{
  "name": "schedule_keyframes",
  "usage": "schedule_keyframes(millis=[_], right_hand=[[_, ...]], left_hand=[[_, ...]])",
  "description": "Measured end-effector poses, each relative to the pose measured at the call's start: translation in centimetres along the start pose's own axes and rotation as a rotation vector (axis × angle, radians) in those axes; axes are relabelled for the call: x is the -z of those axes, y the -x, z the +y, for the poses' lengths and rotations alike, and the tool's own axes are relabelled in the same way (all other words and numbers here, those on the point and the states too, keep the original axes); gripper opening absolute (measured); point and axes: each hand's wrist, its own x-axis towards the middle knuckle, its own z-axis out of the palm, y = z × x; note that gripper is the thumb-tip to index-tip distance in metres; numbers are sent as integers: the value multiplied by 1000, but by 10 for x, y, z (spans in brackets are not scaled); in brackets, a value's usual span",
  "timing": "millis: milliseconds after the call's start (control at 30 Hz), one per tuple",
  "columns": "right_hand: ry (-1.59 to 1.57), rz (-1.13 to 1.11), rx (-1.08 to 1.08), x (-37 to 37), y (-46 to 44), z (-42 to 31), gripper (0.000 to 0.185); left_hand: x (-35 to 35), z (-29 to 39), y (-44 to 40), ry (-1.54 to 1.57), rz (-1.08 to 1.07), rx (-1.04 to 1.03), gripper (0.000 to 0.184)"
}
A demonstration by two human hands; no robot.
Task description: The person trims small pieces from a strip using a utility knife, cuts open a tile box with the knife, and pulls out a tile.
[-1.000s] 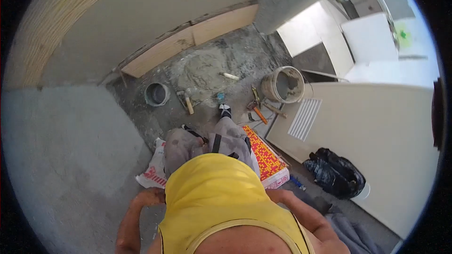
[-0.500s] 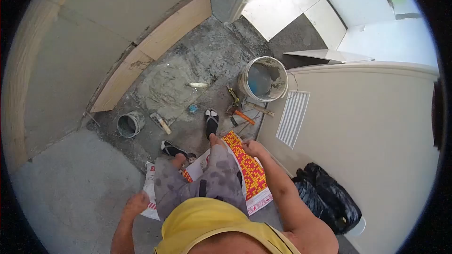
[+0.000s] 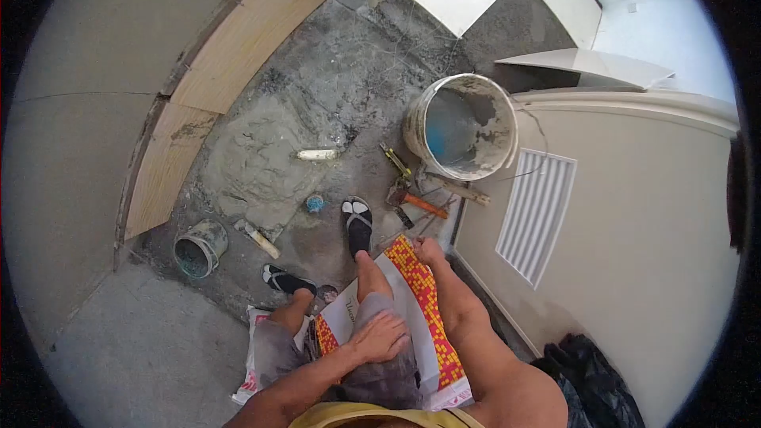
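My right hand (image 3: 428, 250) is closed at the far right corner of a white sack (image 3: 426, 293) printed with a red and yellow mosaic pattern. Its fingertips are partly hidden there. My left hand (image 3: 380, 337) lies over my right thigh, fingers extended and holding nothing. The sack lies beneath and beside my legs, partly covered by them. Beyond my feet spreads a heap of wet grey mortar (image 3: 258, 154), with a white-handled tool (image 3: 317, 154) on it and a trowel (image 3: 260, 239) at its near edge.
A large bucket (image 3: 412, 123) of cloudy water stands ahead right, near a hammer (image 3: 424, 204) and a wooden piece (image 3: 464, 190). A small bucket (image 3: 200, 250) sits left. Wood-look tiles (image 3: 170, 170) line the left wall. A vented door (image 3: 535, 218) and black plastic bag (image 3: 590, 380) are right.
My left hand has moved from beside my left leg onto my right thigh. My right hand stays at the sack's corner. The view has tilted and come closer to the floor.
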Motion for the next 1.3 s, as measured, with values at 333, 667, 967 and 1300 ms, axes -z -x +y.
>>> schedule_keyframes(millis=[333, 667, 967, 1300], right_hand=[[103, 693, 361, 14, -192, -93, 38], [392, 433, 314, 38, -268, -109, 42], [267, 264, 411, -61, -105, -4, 31], [553, -82, 207, -106, -99, 15, 21]], left_hand=[[19, -36, 29, 227, 179, 1, 21], [30, -54, 33, 158, 229, -98, 27], [34, -51, 43, 219, 167, 17, 36], [30, -49, 53, 157, 87, -33, 38]])
